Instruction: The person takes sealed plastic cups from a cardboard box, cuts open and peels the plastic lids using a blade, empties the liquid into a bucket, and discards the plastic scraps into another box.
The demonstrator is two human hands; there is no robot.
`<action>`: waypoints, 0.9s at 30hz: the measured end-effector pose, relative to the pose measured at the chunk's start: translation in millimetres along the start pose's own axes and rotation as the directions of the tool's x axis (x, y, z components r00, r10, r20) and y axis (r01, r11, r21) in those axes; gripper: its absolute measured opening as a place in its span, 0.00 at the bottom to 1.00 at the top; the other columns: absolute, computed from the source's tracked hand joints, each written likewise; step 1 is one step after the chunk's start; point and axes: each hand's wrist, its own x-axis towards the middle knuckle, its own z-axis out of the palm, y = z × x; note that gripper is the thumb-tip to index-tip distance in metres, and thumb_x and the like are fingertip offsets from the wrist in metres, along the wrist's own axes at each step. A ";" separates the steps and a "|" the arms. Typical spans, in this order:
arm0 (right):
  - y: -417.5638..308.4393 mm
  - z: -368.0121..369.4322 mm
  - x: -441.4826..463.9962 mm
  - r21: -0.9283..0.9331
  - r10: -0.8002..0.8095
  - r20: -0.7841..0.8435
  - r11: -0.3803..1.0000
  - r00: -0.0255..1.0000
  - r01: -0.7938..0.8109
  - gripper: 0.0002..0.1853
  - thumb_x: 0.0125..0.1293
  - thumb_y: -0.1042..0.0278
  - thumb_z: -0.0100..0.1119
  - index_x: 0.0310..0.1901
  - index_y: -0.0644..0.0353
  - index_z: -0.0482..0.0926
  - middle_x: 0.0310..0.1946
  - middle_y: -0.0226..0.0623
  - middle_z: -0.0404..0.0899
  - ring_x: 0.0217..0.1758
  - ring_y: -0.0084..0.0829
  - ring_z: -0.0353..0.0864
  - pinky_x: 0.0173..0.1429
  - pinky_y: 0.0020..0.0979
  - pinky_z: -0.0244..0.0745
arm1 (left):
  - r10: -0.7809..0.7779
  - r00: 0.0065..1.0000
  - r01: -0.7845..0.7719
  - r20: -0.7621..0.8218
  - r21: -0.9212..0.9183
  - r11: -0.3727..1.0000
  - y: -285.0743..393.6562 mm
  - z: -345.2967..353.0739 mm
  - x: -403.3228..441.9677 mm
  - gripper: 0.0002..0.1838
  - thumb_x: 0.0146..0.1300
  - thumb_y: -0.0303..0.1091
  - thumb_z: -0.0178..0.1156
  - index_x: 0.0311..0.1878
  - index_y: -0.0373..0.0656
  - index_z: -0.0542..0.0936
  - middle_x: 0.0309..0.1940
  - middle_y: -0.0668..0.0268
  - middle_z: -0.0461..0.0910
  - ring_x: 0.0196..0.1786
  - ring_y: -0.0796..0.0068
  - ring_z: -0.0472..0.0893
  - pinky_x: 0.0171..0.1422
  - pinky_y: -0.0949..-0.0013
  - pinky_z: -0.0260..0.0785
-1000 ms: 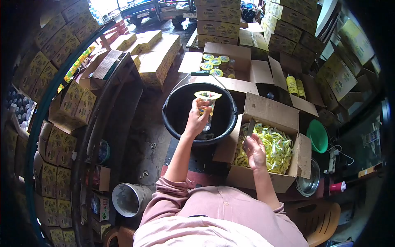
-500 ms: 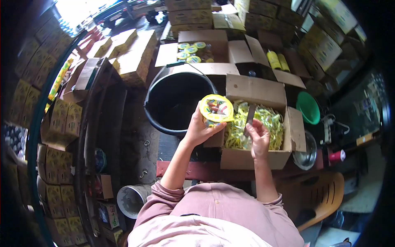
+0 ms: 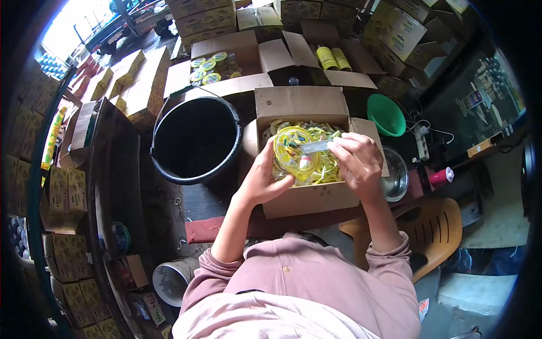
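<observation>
My left hand (image 3: 261, 176) grips a round plastic tub (image 3: 290, 165) with a yellow rim and a printed face turned up. In my right hand (image 3: 361, 163) is a knife (image 3: 315, 147), its flat metal blade pointing left. The blade lies across the tub's face; whether it cuts in, I cannot tell. Both hands are over an open cardboard box (image 3: 310, 201) filled with yellow and clear plastic strips (image 3: 328, 169).
A black bucket (image 3: 160, 148) stands left of the box. Behind are a carton of yellow-lidded tubs (image 3: 210, 78) and one with yellow bottles (image 3: 326, 58). A green bowl (image 3: 386, 114), a metal bowl (image 3: 398, 175) and an orange chair (image 3: 437, 237) are at right.
The knife has swung from upright beside the tub to lying across its face. My right hand has come up and closer to the tub. The view has shifted rightward.
</observation>
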 end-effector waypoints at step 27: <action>76.2 13.0 -27.8 0.120 -0.327 -0.003 0.938 0.945 0.325 0.11 0.42 0.72 0.60 0.32 0.59 0.80 0.31 0.32 0.76 0.37 0.30 0.77 0.42 0.32 0.74 | 0.002 0.994 0.017 -0.106 0.172 0.985 -8.0 55.5 21.8 0.37 0.42 0.35 0.69 0.53 0.27 0.62 0.44 0.53 0.74 0.48 0.67 0.75 0.54 0.69 0.65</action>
